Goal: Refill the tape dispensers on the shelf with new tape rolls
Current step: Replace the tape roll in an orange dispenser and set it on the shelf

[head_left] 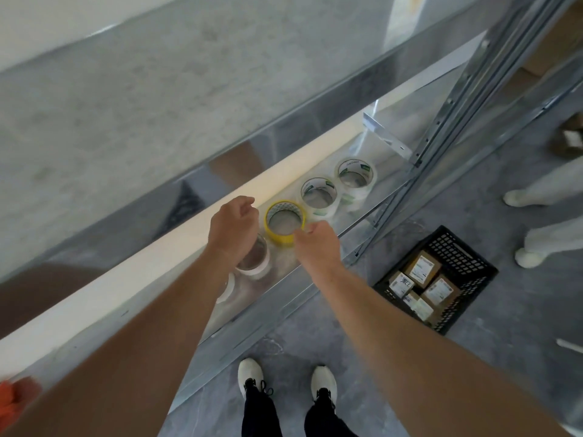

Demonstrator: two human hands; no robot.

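Note:
Several tape rolls lie flat in a row on the metal shelf. A yellow roll sits in the middle, with two clear rolls to its right. Another clear roll lies partly under my left wrist, and one more shows beside my forearm. My left hand hovers just left of the yellow roll, fingers loosely curled and holding nothing. My right hand touches the yellow roll's near right rim with its fingertips. Whether it pinches the rim is unclear. No tape dispenser is visible.
A black plastic crate with several labelled cardboard boxes stands on the floor to the right. The shelf's metal uprights rise at the right. A person's light shoes are at the far right. An orange object is at the lower left.

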